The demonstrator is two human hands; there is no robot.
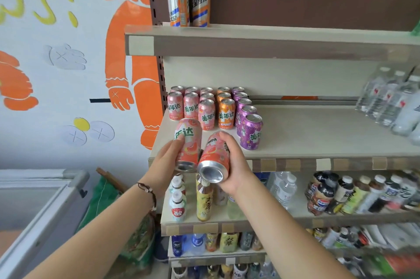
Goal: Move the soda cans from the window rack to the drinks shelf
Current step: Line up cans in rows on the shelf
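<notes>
Left hand (pixel 169 156) and right hand (pixel 236 165) each wrapped round a pink can (pixel 189 142), tilted bases-near, likely for sliding onto drinks shelf (pixel 318 133) beside matching pink rows (pixel 192 106).

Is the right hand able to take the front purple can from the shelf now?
Probably not yet. The right hand already grips a pink can, so its fingers are not free. The purple can itself stands unobstructed at the row's front, close by.

your forearms are bare, no sleeves in frame. your left wrist (pixel 148 194), lower centre-left, wears a thin dark cord bracelet (pixel 151 192) with small pale beads.
</notes>
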